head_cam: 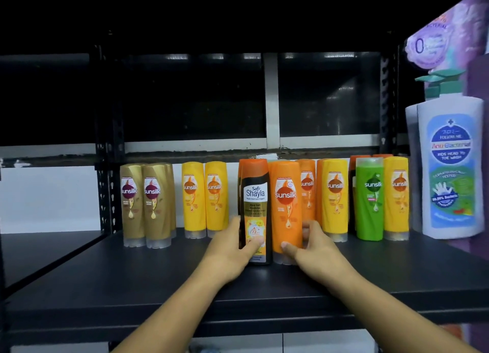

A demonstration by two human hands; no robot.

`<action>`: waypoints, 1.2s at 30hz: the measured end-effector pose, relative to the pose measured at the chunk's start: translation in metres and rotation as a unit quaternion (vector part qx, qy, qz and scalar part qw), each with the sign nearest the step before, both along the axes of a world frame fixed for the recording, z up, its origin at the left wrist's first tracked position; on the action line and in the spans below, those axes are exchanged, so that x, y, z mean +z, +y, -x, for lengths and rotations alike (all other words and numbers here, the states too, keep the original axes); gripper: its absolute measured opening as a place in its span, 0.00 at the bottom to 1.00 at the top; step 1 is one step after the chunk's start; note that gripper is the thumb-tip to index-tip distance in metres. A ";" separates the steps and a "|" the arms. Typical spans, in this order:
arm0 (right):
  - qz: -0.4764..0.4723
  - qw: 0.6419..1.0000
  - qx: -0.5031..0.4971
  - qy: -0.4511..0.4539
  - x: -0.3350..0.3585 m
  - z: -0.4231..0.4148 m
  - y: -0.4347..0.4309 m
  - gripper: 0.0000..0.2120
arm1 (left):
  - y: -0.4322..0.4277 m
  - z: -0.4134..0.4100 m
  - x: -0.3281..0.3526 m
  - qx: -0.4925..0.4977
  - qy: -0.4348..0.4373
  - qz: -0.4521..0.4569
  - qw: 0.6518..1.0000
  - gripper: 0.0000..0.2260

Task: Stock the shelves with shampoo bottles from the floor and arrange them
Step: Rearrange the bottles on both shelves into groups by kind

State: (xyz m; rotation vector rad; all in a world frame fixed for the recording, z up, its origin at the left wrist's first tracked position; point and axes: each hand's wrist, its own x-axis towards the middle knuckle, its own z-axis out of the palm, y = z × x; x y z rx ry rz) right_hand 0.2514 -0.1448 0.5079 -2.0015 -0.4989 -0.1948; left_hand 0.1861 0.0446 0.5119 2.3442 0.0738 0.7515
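Left hand (227,255) fingers hold the Safi Shayla bottle (255,194); right hand (317,249) fingers hold the orange sunsilk bottle (285,194) beside it.

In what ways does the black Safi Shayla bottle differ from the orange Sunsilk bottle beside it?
Colour: the Safi Shayla bottle is mostly black with an orange cap on top; the orange Sunsilk bottle is orange all over and stands on a clear cap. Hold: the left hand grips the Safi Shayla bottle; the right hand grips the orange Sunsilk bottle. Both stand upright, side by side, on the dark shelf.
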 end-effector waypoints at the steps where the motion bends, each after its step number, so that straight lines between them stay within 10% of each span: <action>1: -0.027 0.999 0.002 0.017 -0.001 -0.001 -0.001 0.27 | -0.001 0.001 0.000 0.011 0.002 -0.016 1.000 0.21; 12: -0.043 0.999 -0.016 0.005 0.000 0.006 -0.005 0.23 | -0.006 0.038 -0.007 0.120 0.051 -0.217 0.967 0.19; 27: 0.402 0.912 0.077 -0.012 0.008 0.003 -0.088 0.29 | -0.050 0.023 0.001 -0.165 0.088 -0.285 0.940 0.13; 36: 0.280 0.958 -0.022 0.066 0.015 -0.042 -0.099 0.33 | -0.093 -0.013 0.009 -0.240 0.167 -0.325 0.899 0.21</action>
